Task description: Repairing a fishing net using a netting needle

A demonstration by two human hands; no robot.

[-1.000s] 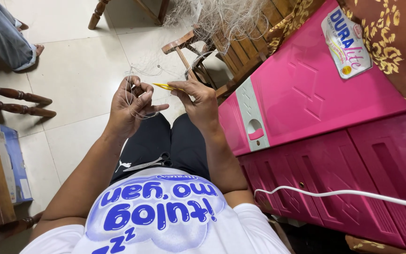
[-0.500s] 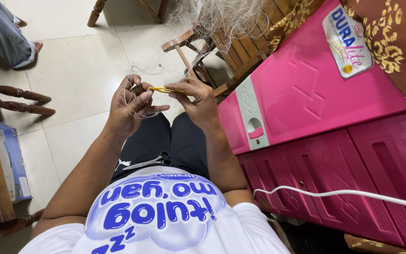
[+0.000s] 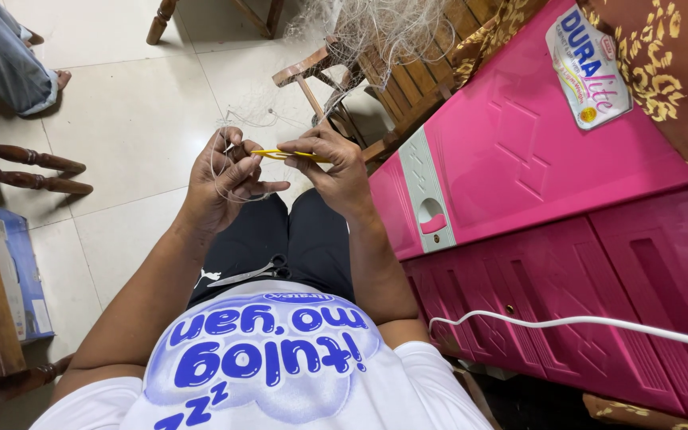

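Observation:
My right hand (image 3: 336, 171) pinches a thin yellow netting needle (image 3: 280, 154) that points left toward my left hand (image 3: 220, 187). My left hand grips fine pale net threads (image 3: 232, 147), which run up and away to a bundle of pale fishing net (image 3: 384, 28) draped over a wooden chair. Both hands are raised above my lap, close together. A pair of scissors (image 3: 252, 272) lies on my black shorts.
A pink plastic cabinet (image 3: 519, 159) stands close on the right with a white cable (image 3: 583, 322) across its front. A wooden chair (image 3: 336, 84) is ahead. Dark wooden furniture legs (image 3: 17, 167) lie at left. Another person's jeans leg (image 3: 9, 64) is at the top left.
The yellow needle has slid a little leftward toward my left hand. Both hands stay in about the same place.

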